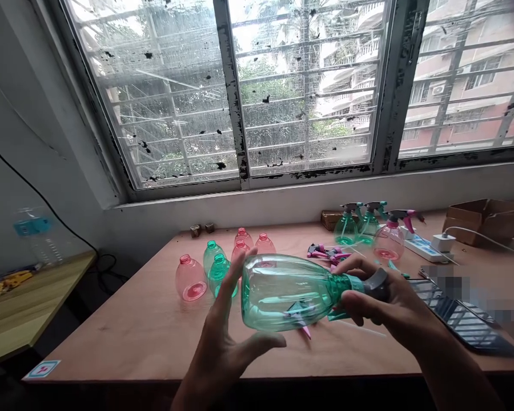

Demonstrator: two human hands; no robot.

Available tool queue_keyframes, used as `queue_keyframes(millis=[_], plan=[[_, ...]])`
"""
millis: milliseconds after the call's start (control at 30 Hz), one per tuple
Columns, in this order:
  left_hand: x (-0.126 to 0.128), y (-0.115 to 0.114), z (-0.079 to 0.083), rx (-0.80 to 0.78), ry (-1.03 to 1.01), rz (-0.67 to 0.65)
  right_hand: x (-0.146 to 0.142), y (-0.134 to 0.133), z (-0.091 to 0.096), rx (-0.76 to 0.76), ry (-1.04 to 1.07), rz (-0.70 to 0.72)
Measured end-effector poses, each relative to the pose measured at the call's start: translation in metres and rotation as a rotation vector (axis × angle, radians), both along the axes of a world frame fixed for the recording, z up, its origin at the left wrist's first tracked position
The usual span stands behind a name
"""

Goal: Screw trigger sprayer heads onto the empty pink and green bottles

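Both hands work around one green bottle, lifted over the tabletop toward its front edge. With my right hand I grip it at the neck end, thumb and fingers closed about the collar of its spray head; that is the narrow part, so probably the easiest to grasp firmly. I hold my left hand spread wide, fingers up beside the base and thumb below the body, likely to steady the broad end; I cannot tell whether the thumb touches.

The bottle lies on its side, its long axis running nearly level across my view, base to my left and spray head to my right.

Beneath it, partly seen through its wall, a loose spray head lies on the wood. Pink spray heads are heaped just beyond. To the left stand pink bottles and green bottles with open necks, upright, perhaps grouped for easy reach. At the back right, three fitted bottles stand upright, apart from the open ones, beside a power strip and a cardboard box.
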State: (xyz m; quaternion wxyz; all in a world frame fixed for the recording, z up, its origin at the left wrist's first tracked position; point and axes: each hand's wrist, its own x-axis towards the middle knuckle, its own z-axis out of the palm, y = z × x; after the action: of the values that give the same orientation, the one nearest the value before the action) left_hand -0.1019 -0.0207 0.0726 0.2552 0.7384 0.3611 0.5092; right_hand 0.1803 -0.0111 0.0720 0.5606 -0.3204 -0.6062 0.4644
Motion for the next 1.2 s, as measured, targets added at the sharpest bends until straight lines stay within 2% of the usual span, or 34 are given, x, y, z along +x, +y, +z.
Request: queue_keyframes(millis=[100,200,300,400,533,733,867,1067,1200], plan=[[0.003,0.0007,0.0018,0.052,0.029,-0.008,-0.0004,0.0005,0.0,-0.007,0.013,0.013],[0.0033,0.0001,0.001,0.111,0.073,0.041,-0.0004,0.0005,0.0001,0.001,0.006,0.019],[0.0023,0.0009,0.0003,0.055,0.052,0.076,-0.0015,-0.0007,0.0011,0.026,-0.039,-0.025],[0.0007,0.0046,0.0005,0.008,0.032,0.036,-0.0026,-0.0014,0.0023,0.057,-0.073,-0.072],[-0.0004,0.0063,-0.0001,0.043,0.018,0.005,-0.0027,0.0006,0.0023,0.064,-0.076,-0.055],[-0.0008,0.0006,-0.0021,0.009,0.054,0.074,-0.0015,0.0022,0.0012,0.064,-0.054,-0.1],[-0.002,0.0048,-0.0005,0.005,0.05,0.051,-0.0017,0.0001,0.0015,0.075,-0.068,-0.102],[-0.002,0.0039,-0.0023,0.036,0.038,0.053,-0.0039,0.0014,0.0008,-0.04,0.06,-0.055],[-0.0051,0.0022,-0.005,0.017,0.093,0.012,-0.0037,0.0017,0.0015,-0.042,0.054,-0.031]])
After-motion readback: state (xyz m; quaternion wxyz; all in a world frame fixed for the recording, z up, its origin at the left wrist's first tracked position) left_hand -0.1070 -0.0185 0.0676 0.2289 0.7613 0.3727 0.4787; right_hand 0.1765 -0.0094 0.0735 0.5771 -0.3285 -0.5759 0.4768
